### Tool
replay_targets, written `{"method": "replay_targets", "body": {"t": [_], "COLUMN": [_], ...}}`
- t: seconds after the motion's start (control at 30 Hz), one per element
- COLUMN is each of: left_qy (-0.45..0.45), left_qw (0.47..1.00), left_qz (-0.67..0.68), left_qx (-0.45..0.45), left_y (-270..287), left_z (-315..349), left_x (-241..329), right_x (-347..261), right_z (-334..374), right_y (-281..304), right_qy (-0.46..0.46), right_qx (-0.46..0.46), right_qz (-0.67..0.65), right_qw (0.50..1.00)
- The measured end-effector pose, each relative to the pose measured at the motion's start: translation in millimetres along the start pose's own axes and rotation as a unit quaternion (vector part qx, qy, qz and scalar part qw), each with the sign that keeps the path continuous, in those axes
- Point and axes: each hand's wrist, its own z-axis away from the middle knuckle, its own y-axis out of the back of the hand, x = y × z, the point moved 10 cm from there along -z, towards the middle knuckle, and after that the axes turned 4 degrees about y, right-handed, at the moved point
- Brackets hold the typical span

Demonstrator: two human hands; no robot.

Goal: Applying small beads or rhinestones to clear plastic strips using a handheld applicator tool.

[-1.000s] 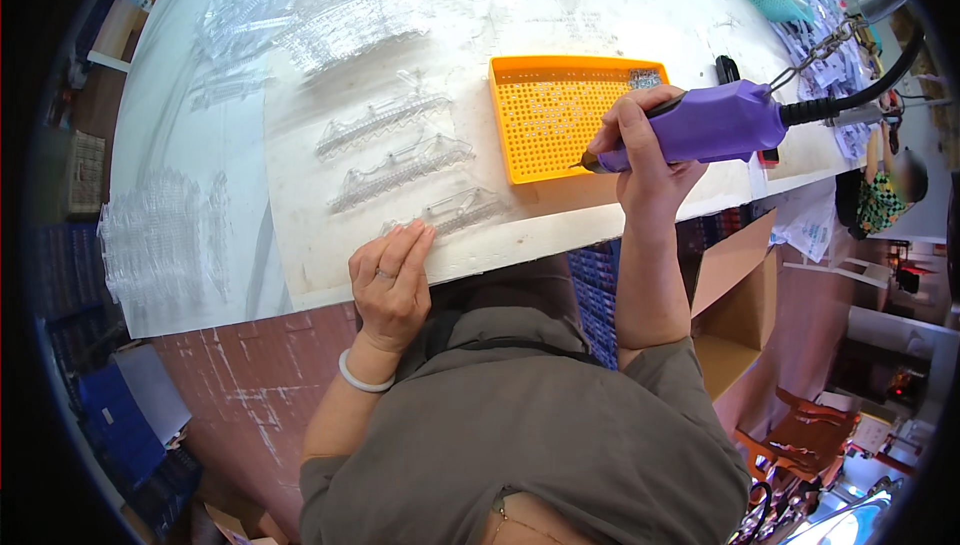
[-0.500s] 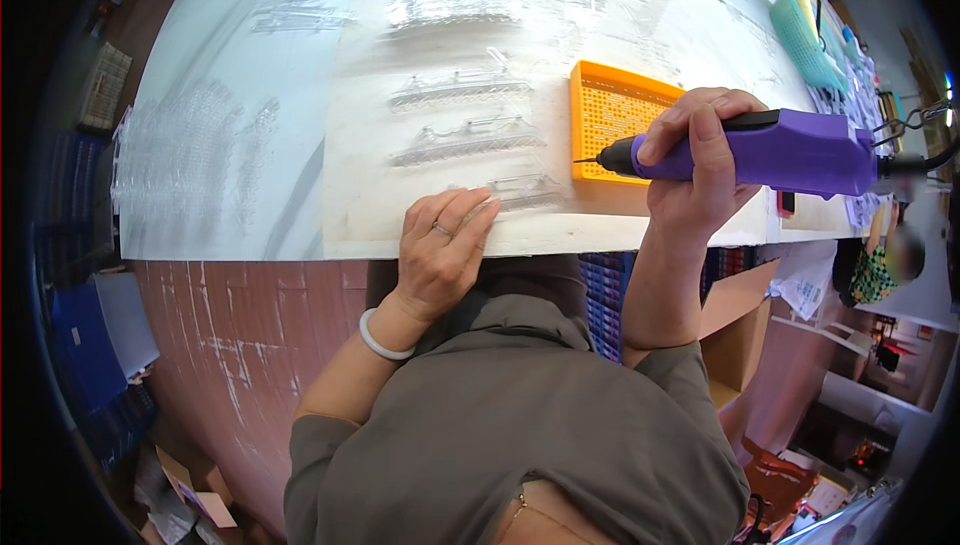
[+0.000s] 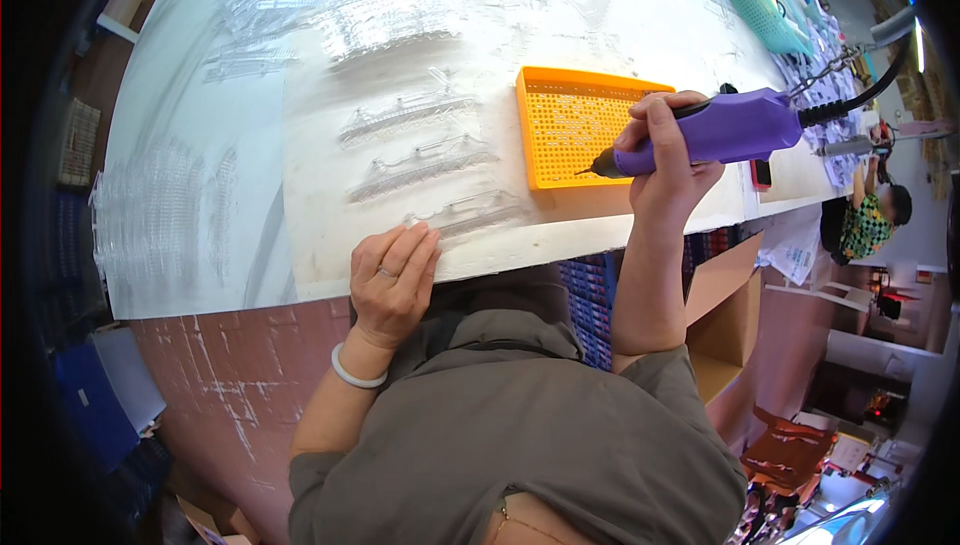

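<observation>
A purple electric screwdriver [image 3: 725, 128] with a black nose is gripped in my right hand [image 3: 668, 150]. Its thin bit points left and down over the orange perforated tray [image 3: 530, 145], which has small pieces scattered in it; they are too small to name. My left hand [image 3: 393, 280], wearing a ring and with a white bangle at the wrist, has its fingers together on the left end of the nearest clear plastic strip [image 3: 475, 215]. The thumb is hidden. Beyond it lie two similar strips, a middle one [image 3: 420, 167] and a farther one [image 3: 410, 117], small parts standing along their edges.
Clear plastic pieces [image 3: 340, 15] are piled at the far side of the table, with more [image 3: 165, 210] at its left. A teal basket [image 3: 765, 5] stands at the far right. The screwdriver's black cord [image 3: 850, 103] and a chain [image 3: 830, 65] run to the upper right. Another person [image 3: 870, 220] is beyond.
The view has turned, so table and tray appear shifted left. The screwdriver's bit has moved from the tray's left edge to over its inside. My left hand stays at the nearest strip.
</observation>
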Motion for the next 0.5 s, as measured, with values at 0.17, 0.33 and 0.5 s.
{"method": "replay_targets", "body": {"t": [0.17,0.33,0.5], "left_qy": [0.004,0.005,0.007], "left_qw": [1.0,0.999,1.0], "left_qz": [-0.024,-0.028,-0.022], "left_qx": [0.015,0.015,0.014], "left_y": [-1.8,-4.2,-3.2], "left_z": [0.0,0.3,-1.0], "left_x": [0.7,0.8,2.8], "right_x": [-4.2,-0.1,2.9], "right_z": [1.2,2.6,3.6], "right_y": [3.5,13.6,18.4], "right_qy": [0.042,0.019,0.019], "right_qx": [-0.022,-0.015,-0.015], "right_qz": [0.042,0.092,0.063], "right_qw": [0.998,0.995,0.998]}}
